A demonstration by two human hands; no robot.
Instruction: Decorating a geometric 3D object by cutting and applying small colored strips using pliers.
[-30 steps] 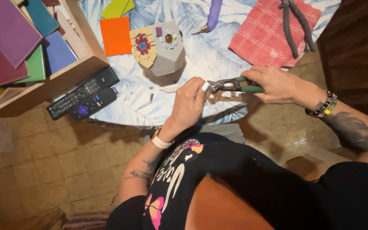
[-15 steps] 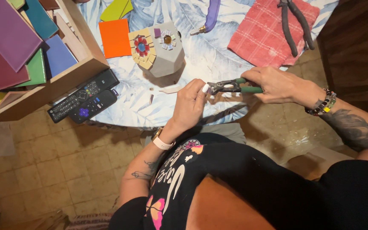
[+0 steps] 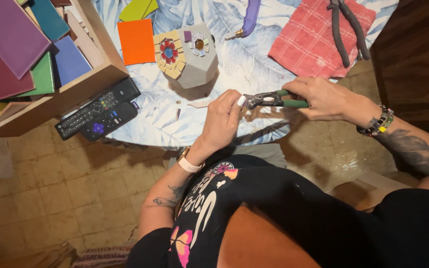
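Right hand clenched around green-handled nippers, left hand fingertips pinching a small piece at the tool's tip, mosaic-faced grey block nearby on leaf-print table

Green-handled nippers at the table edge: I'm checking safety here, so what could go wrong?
The left hand has fingertips right at the head of the green-handled nippers that the right hand grips; a pinch seems possible. The work sits near the rim of the leaf-patterned round table, so chips could drop onto the tan tiled floor.
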